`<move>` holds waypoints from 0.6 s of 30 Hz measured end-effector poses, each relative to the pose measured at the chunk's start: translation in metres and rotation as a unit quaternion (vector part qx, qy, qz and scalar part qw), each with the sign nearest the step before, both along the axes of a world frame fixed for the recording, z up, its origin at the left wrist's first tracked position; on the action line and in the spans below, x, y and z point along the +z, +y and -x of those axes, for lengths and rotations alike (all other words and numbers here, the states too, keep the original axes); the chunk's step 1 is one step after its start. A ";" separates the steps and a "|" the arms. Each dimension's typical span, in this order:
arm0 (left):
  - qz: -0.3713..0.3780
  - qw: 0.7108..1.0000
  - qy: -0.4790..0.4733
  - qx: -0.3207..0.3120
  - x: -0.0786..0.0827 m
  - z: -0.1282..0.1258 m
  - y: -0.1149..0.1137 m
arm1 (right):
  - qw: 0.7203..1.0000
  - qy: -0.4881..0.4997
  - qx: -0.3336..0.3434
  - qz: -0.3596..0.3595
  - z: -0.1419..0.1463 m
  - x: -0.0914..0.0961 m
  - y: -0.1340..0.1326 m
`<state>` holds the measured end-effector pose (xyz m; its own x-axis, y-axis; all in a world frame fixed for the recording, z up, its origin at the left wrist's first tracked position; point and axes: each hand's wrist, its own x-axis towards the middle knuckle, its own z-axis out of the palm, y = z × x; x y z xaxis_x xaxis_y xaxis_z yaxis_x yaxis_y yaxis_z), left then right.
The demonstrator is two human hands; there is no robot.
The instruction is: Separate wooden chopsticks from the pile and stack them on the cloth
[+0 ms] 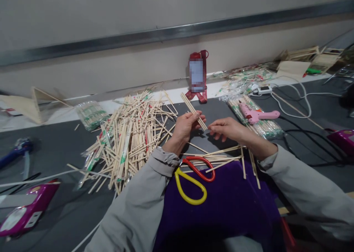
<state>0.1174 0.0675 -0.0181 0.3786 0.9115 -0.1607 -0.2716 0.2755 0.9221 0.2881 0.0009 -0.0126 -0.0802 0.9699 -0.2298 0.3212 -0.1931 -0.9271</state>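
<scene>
My left hand (pixel 185 126) is closed around several wooden chopsticks (pixel 190 105), held side by side and slanting, upper ends pointing toward the wall. Just right of their lower ends is my right hand (pixel 226 128), its thumb and fingertips drawn together; whatever they may pinch is too small to make out. Below the hands, scissors (pixel 190 184) with one red and one yellow handle loop lie on a dark purple cloth (pixel 221 204). More loose chopsticks (pixel 218 158) rest by the cloth's far edge. Left of my left hand is a large heap of chopsticks (pixel 135 134), some in wrappers.
A pink glue gun (pixel 258 114) lies on bagged chopsticks (pixel 268 128) at right, with cables around. Another bag (pixel 91 114) sits left. A red-capped bottle (pixel 195 73) with a strap stands by the wall. Purple power strips (pixel 30 207) and a blue tool (pixel 18 149) are at the left.
</scene>
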 end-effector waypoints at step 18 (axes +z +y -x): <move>0.009 0.997 -0.040 -0.063 0.010 0.002 -0.009 | 0.998 0.031 0.050 -0.037 0.007 0.015 0.000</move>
